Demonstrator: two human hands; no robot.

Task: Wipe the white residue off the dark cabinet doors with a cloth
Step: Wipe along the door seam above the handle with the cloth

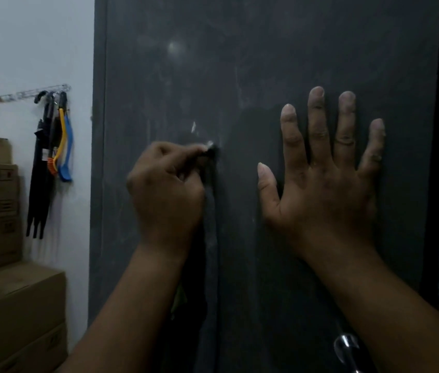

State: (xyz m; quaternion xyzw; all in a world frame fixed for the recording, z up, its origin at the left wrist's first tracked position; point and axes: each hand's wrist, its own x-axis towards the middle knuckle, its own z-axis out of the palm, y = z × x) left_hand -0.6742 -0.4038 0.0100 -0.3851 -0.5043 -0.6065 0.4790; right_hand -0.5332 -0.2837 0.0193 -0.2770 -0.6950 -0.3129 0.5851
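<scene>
Bracing the dark cabinet door (266,63) with your right hand (323,184), fingers spread flat, you pinch a dark cloth (211,211) in your left hand (167,189), rubbing a white fleck (209,143) at frame centre.

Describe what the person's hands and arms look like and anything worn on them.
Both forearms are bare, with no sleeves, gloves or watch in view. The right hand seems to wear rings on two fingers, though the dim picture blurs them. The left hand shows no jewellery.
</scene>
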